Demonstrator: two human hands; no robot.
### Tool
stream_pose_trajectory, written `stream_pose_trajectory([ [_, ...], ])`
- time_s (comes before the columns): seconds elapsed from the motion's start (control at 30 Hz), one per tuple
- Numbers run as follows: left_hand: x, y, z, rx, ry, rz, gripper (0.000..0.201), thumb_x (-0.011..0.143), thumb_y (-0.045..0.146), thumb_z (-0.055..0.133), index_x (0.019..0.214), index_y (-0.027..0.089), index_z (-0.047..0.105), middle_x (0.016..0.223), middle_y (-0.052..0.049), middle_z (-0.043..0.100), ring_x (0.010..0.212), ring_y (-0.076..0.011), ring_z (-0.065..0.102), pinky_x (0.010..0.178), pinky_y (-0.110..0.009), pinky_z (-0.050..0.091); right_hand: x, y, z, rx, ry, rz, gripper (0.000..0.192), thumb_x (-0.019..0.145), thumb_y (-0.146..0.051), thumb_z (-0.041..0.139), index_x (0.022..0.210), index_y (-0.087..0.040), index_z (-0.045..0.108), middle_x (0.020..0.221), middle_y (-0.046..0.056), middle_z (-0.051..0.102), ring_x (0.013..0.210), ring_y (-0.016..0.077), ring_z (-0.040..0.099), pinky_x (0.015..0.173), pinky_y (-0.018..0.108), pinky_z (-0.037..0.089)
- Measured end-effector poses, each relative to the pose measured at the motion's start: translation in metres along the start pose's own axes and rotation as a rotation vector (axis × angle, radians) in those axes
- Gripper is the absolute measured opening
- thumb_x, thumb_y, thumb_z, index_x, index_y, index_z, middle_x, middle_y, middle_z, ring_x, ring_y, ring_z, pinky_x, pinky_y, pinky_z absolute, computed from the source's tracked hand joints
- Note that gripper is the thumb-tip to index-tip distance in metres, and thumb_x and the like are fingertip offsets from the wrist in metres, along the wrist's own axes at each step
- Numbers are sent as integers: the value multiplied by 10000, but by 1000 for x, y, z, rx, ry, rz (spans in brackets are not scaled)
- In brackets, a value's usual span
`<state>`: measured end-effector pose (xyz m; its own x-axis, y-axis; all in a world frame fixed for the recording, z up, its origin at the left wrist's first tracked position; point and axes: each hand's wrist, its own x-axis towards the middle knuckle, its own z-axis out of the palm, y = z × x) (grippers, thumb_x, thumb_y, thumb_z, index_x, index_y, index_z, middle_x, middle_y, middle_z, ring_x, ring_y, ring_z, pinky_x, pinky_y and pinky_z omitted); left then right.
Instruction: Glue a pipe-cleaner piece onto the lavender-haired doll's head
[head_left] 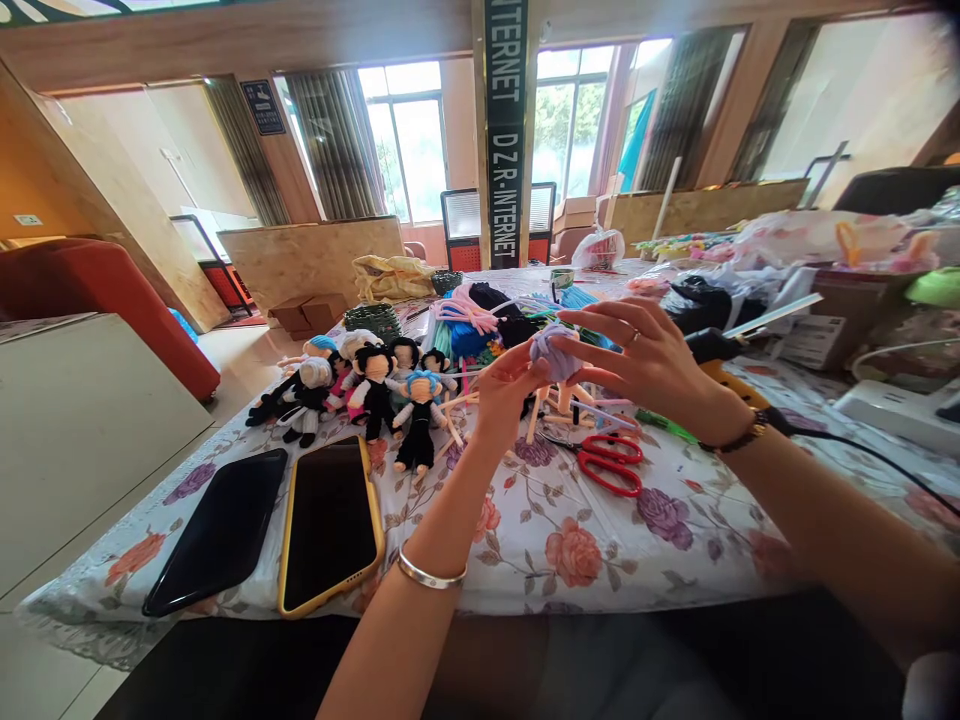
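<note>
I hold a small doll with a lilac yarn head [553, 357] up above the table. My left hand [504, 393] grips it from below, at the neck and body. My right hand [646, 362] curves over the head from the right, fingertips on the yarn. The doll's thin peach-coloured legs [559, 402] dangle under my hands. A silver bangle sits on my left wrist and a dark watch on my right.
Finished dolls [373, 390] lie in a group at left on the flowered tablecloth [570, 540]. Two phones [328, 522] lie near the front edge. Red scissors [609, 463] rest under my hands. A glue gun [720, 350], pipe cleaners [469, 320] and bags fill the back.
</note>
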<state>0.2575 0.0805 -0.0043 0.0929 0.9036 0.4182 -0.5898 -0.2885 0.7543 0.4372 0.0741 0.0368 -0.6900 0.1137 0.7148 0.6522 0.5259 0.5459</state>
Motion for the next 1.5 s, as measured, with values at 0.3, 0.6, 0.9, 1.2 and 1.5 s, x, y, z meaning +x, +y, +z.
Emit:
stream_pose_trajectory([
  [0.3, 0, -3, -3, 24, -59, 3, 352, 535, 387, 821, 843, 235, 741, 768, 13, 707, 676, -119, 629, 685, -278, 507, 0, -5, 1, 103, -10, 104, 395, 884, -337, 549, 1273, -387, 498, 1291, 1, 587, 1199, 200, 489, 998, 421, 367],
  [0.6, 1, -3, -3, 24, -58, -8, 390, 489, 387, 842, 829, 223, 742, 801, -10, 728, 734, -147, 652, 746, -294, 508, -5, -7, 4, 109, -10, 138, 384, 907, -290, 498, 1275, -400, 505, 1193, -16, 648, 1130, 191, 554, 989, 416, 396],
  [0.9, -1, 0, -1, 51, -58, -19, 436, 480, 436, 835, 837, 204, 739, 767, -28, 734, 727, -178, 670, 733, -309, 517, -1, -16, 0, 1, 138, 95, 433, 868, -225, 559, 1272, -369, 499, 1141, -1, 651, 1148, 204, 487, 970, 383, 409],
  [1.2, 1, 0, -3, 23, -43, -30, 426, 481, 421, 837, 830, 198, 736, 710, -10, 720, 637, -143, 650, 657, -270, 505, 3, -17, 1, -31, 44, 141, 355, 886, -257, 533, 1223, -369, 528, 1169, 5, 606, 1164, 223, 437, 1006, 400, 389],
  [1.5, 3, 1, -2, -61, 92, -40, 359, 547, 400, 812, 818, 178, 735, 721, -6, 711, 618, -99, 636, 645, -222, 499, 1, -8, 9, 124, 8, 199, 517, 864, -480, 518, 1355, -344, 429, 1285, 55, 519, 1192, 264, 410, 1011, 486, 365],
])
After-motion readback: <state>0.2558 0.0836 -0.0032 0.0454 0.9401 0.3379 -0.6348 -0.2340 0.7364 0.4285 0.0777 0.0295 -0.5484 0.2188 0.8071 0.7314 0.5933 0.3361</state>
